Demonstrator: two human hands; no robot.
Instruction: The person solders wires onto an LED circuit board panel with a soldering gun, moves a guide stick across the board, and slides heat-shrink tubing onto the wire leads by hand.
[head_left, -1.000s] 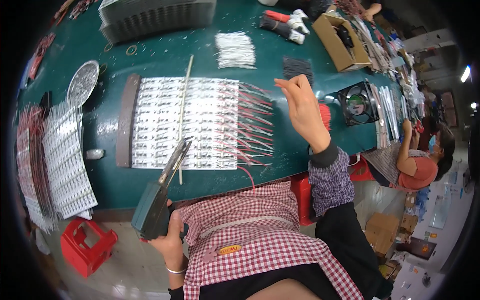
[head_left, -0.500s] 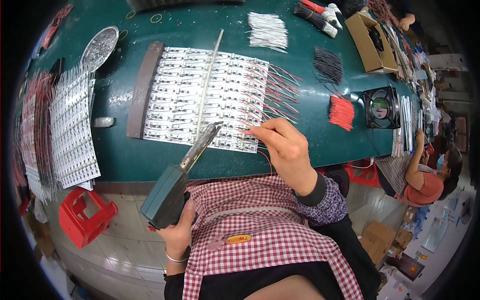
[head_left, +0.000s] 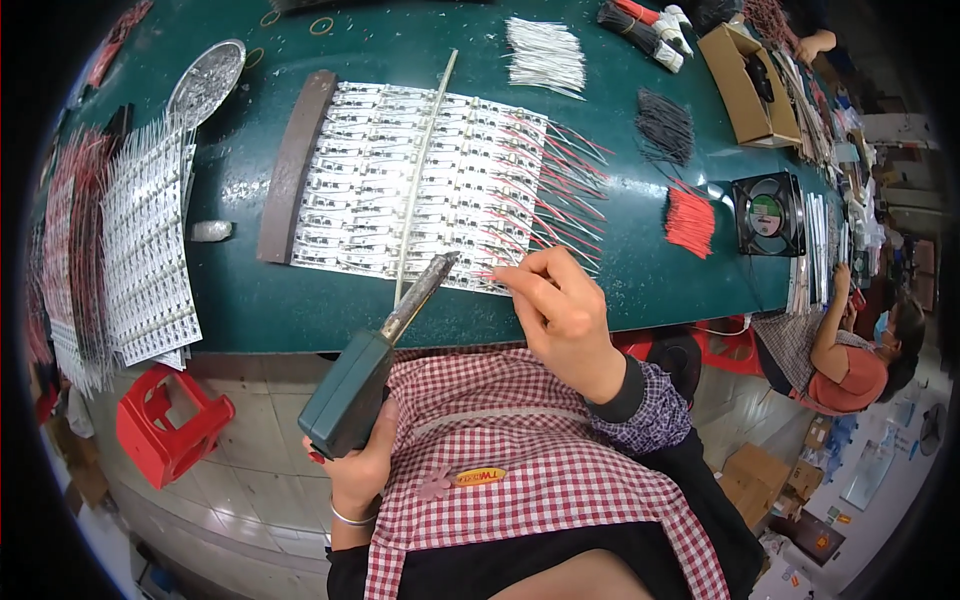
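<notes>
My left hand [head_left: 365, 465] is closed round the handle of a green soldering gun [head_left: 350, 390]. Its tip rests over the near right part of a white panel of small circuit boards [head_left: 385, 200]. Close by that tip, my right hand [head_left: 565, 320] pinches a thin red wire [head_left: 483, 274] against the panel's near right corner. Red and white wires [head_left: 570, 195] stick out along the panel's right edge. Across the panel lies a pale thin rod [head_left: 425, 150], and a brown bar [head_left: 300, 160] covers its left edge.
Bundles of white [head_left: 545, 58], black [head_left: 665, 127] and red wires [head_left: 690, 222] lie right of the panel, near a black fan [head_left: 768, 215] and a cardboard box [head_left: 735, 90]. At left are wired panels [head_left: 150, 250] and a metal dish [head_left: 207, 85]. A co-worker [head_left: 845, 365] sits at right.
The soldering gun's tip has moved slightly right, nearer my right fingertips. My right hand has shifted a little left, still pinching. The view has shifted slightly.
</notes>
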